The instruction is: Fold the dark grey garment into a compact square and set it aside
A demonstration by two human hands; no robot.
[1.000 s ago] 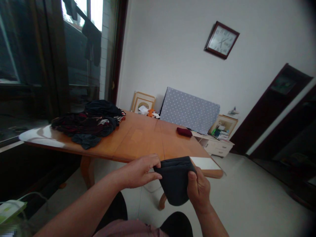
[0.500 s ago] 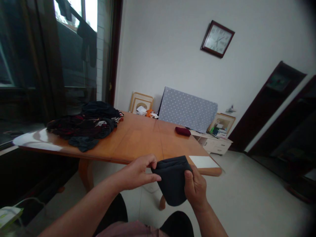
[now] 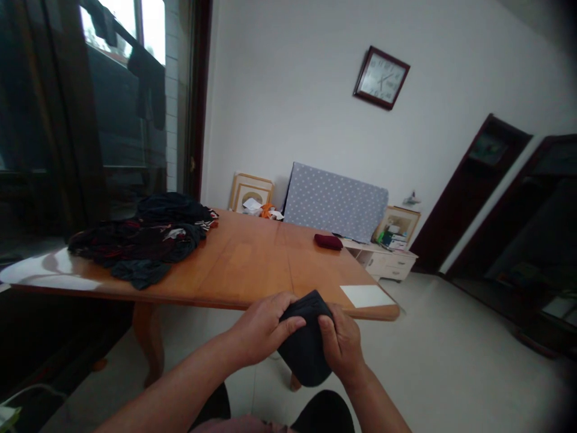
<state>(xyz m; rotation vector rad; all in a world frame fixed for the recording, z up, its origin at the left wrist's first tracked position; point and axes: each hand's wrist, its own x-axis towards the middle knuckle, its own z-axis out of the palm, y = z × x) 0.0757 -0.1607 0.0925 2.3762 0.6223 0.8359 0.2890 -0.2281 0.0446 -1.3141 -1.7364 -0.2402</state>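
Note:
A small folded piece of dark cloth (image 3: 304, 352) is held in front of me, below the near edge of the wooden table (image 3: 252, 264). My left hand (image 3: 264, 328) grips its upper left part with fingers curled over the top. Pinching the right side is my right hand (image 3: 340, 346), thumb on the front. Both hands are close together, almost touching over the cloth. A heap of dark clothes (image 3: 144, 237) lies on the table's left part.
A small dark red folded item (image 3: 328, 242) lies on the table's far right. A white sheet (image 3: 367, 295) rests at the near right corner. A dotted grey board (image 3: 336, 203), picture frames and a low white cabinet (image 3: 385, 263) stand by the wall. Doorways are at right.
The cloth has been folded smaller and my hands have come together over it. The view has shifted slightly, so the table appears further left.

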